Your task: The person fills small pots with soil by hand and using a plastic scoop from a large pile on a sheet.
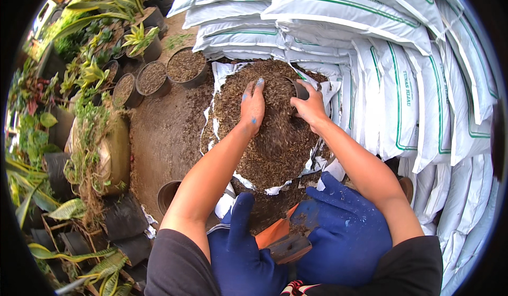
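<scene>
Brown mix already fills three pots [164,89] standing in a row on the ground at left; by that measure the filling seems partly done. Nearer, another pot [164,196] stands partly behind the left forearm, its contents too hidden to judge. Right of these, the left hand [253,105] is at the mound [259,158] with its grip released, fingers together and pointing far, holding nothing visible. At the mound's far right, the right hand [313,105] has its grip clasped around a dark pot [301,88], which lies tipped against the mix; its mouth appears to face left, toward the left hand, with its long axis running roughly left to right. Getting this pot full and upright looks left to do.
</scene>
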Action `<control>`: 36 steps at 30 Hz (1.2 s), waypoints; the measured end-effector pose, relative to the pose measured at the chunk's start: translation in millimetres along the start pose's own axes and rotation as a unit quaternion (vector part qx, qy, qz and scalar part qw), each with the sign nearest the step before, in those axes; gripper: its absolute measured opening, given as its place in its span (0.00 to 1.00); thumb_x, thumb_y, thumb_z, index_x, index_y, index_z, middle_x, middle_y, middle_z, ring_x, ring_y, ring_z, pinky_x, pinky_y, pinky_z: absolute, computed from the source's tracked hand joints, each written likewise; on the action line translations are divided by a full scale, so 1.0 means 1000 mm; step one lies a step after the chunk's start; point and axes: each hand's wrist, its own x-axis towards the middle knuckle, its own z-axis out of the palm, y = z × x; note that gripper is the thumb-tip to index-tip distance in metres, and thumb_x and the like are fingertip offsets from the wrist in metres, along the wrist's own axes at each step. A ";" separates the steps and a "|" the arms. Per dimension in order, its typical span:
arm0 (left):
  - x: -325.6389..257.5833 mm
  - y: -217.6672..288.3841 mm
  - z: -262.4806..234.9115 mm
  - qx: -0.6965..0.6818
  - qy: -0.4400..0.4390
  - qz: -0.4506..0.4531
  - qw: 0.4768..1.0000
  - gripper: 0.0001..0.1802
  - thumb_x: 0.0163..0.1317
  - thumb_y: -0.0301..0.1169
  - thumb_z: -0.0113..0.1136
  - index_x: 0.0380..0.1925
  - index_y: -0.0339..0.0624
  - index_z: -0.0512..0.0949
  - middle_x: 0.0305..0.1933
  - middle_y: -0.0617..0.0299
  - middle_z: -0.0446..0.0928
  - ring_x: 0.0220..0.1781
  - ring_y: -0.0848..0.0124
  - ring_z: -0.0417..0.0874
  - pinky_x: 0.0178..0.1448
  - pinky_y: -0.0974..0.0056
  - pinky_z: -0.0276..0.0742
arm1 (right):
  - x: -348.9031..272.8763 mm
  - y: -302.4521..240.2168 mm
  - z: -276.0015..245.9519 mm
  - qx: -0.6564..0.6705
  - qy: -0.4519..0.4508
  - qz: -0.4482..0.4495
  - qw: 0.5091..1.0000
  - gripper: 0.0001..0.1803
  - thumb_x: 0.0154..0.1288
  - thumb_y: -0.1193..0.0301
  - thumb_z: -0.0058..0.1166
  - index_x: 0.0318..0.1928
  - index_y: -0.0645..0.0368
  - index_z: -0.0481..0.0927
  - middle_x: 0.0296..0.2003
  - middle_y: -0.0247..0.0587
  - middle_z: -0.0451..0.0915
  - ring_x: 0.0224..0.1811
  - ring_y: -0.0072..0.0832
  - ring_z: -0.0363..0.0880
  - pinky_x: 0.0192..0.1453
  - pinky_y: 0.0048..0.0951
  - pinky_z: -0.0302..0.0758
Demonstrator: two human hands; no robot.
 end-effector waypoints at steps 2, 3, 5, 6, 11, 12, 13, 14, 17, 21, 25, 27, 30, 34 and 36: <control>-0.004 0.011 -0.003 -0.039 -0.025 -0.017 0.999 0.45 0.76 0.58 0.52 0.80 0.37 0.61 0.83 0.45 0.61 0.83 0.51 0.62 0.83 0.53 0.57 | 0.007 0.001 -0.006 -0.007 0.009 -0.036 0.999 0.42 0.53 0.68 0.69 0.73 0.45 0.75 0.66 0.57 0.70 0.69 0.50 0.71 0.71 0.43 0.73; -0.007 0.015 -0.008 -0.052 -0.030 -0.019 0.998 0.45 0.76 0.59 0.51 0.80 0.38 0.61 0.84 0.47 0.59 0.85 0.53 0.59 0.84 0.53 0.54 | 0.004 -0.008 -0.008 -0.018 0.015 -0.055 0.998 0.41 0.54 0.71 0.68 0.73 0.47 0.75 0.66 0.55 0.72 0.68 0.47 0.73 0.66 0.43 0.78; -0.004 0.016 -0.019 -0.069 -0.058 0.017 0.996 0.45 0.76 0.59 0.51 0.80 0.38 0.61 0.84 0.48 0.59 0.85 0.54 0.59 0.85 0.54 0.53 | -0.002 -0.024 -0.013 -0.055 0.033 -0.108 0.992 0.41 0.54 0.74 0.67 0.72 0.49 0.75 0.66 0.53 0.74 0.68 0.45 0.74 0.65 0.44 0.79; -0.005 0.020 -0.022 -0.075 -0.076 0.036 0.994 0.45 0.76 0.59 0.51 0.80 0.38 0.61 0.84 0.48 0.59 0.85 0.55 0.58 0.85 0.54 0.53 | -0.008 -0.032 -0.018 -0.079 0.049 -0.139 0.986 0.41 0.53 0.74 0.67 0.72 0.49 0.75 0.66 0.53 0.73 0.69 0.46 0.73 0.70 0.44 0.76; -0.020 0.041 -0.030 -0.057 -0.105 0.098 0.988 0.40 0.78 0.56 0.51 0.76 0.36 0.68 0.80 0.47 0.66 0.82 0.56 0.64 0.83 0.56 0.56 | -0.020 -0.053 -0.037 -0.109 0.110 -0.283 0.947 0.41 0.51 0.72 0.70 0.70 0.48 0.74 0.62 0.50 0.71 0.67 0.49 0.72 0.74 0.44 0.70; -0.024 0.047 -0.034 -0.040 -0.113 0.119 0.986 0.38 0.78 0.55 0.51 0.74 0.36 0.70 0.78 0.46 0.69 0.80 0.57 0.67 0.82 0.57 0.58 | -0.025 -0.060 -0.039 -0.108 0.121 -0.304 0.939 0.41 0.51 0.72 0.70 0.69 0.49 0.74 0.62 0.49 0.71 0.67 0.49 0.72 0.74 0.45 0.69; -0.029 0.051 -0.039 -0.022 -0.121 0.140 0.982 0.37 0.78 0.55 0.51 0.73 0.35 0.72 0.76 0.46 0.72 0.78 0.57 0.70 0.81 0.57 0.59 | -0.031 -0.067 -0.041 -0.107 0.132 -0.325 0.930 0.41 0.51 0.73 0.70 0.69 0.49 0.74 0.62 0.49 0.70 0.68 0.49 0.71 0.74 0.45 0.69; -0.034 0.055 -0.044 0.007 -0.124 0.131 0.984 0.36 0.78 0.54 0.52 0.72 0.35 0.73 0.74 0.46 0.74 0.76 0.57 0.72 0.80 0.57 0.61 | -0.035 -0.071 -0.041 -0.106 0.142 -0.346 0.921 0.40 0.51 0.73 0.70 0.68 0.49 0.74 0.62 0.49 0.70 0.68 0.50 0.71 0.74 0.46 0.68; -0.040 0.058 -0.055 0.087 -0.104 0.107 0.985 0.33 0.78 0.52 0.53 0.67 0.35 0.77 0.68 0.47 0.78 0.70 0.58 0.76 0.75 0.58 0.65 | -0.049 -0.081 -0.045 -0.167 0.164 -0.432 0.871 0.41 0.46 0.74 0.74 0.65 0.50 0.74 0.65 0.50 0.69 0.69 0.53 0.67 0.74 0.52 0.67; -0.029 0.032 -0.062 0.152 -0.026 0.076 0.985 0.30 0.77 0.51 0.55 0.63 0.34 0.78 0.61 0.47 0.82 0.63 0.58 0.80 0.69 0.57 0.72 | -0.062 -0.084 -0.045 -0.218 0.166 -0.520 0.809 0.45 0.41 0.74 0.78 0.64 0.46 0.73 0.68 0.50 0.67 0.69 0.58 0.64 0.71 0.56 0.67; -0.019 0.011 -0.066 0.157 0.020 0.079 0.984 0.30 0.75 0.50 0.58 0.63 0.34 0.78 0.58 0.48 0.83 0.61 0.59 0.81 0.68 0.56 0.72 | -0.062 -0.088 -0.040 -0.219 0.183 -0.560 0.778 0.44 0.43 0.74 0.79 0.64 0.45 0.73 0.69 0.52 0.66 0.70 0.58 0.63 0.70 0.57 0.69; -0.011 0.005 -0.067 0.185 0.024 0.074 0.980 0.31 0.74 0.49 0.59 0.64 0.34 0.76 0.63 0.44 0.80 0.67 0.54 0.78 0.73 0.53 0.70 | -0.056 -0.090 -0.037 -0.223 0.197 -0.550 0.780 0.44 0.45 0.73 0.80 0.64 0.46 0.72 0.70 0.53 0.65 0.70 0.59 0.62 0.70 0.57 0.69; -0.007 -0.005 -0.061 0.286 0.088 0.099 0.949 0.32 0.74 0.50 0.59 0.67 0.36 0.75 0.71 0.41 0.73 0.75 0.48 0.71 0.78 0.50 0.65 | -0.036 -0.084 -0.029 -0.235 0.208 -0.475 0.822 0.43 0.48 0.73 0.79 0.65 0.48 0.70 0.71 0.54 0.63 0.70 0.59 0.62 0.70 0.58 0.70; 0.009 -0.023 -0.066 0.303 0.095 0.107 0.942 0.36 0.73 0.52 0.59 0.72 0.42 0.71 0.80 0.40 0.62 0.83 0.45 0.58 0.85 0.47 0.54 | 0.000 -0.054 -0.025 -0.264 0.220 -0.326 0.881 0.42 0.53 0.72 0.78 0.68 0.52 0.69 0.71 0.55 0.63 0.70 0.61 0.63 0.72 0.59 0.69; 0.020 -0.030 -0.066 0.296 0.061 0.076 0.950 0.38 0.74 0.54 0.57 0.78 0.50 0.64 0.86 0.42 0.49 0.89 0.47 0.44 0.88 0.44 0.46 | 0.022 -0.032 -0.032 -0.283 0.226 -0.266 0.893 0.43 0.54 0.71 0.78 0.69 0.51 0.69 0.71 0.56 0.63 0.70 0.61 0.63 0.73 0.58 0.69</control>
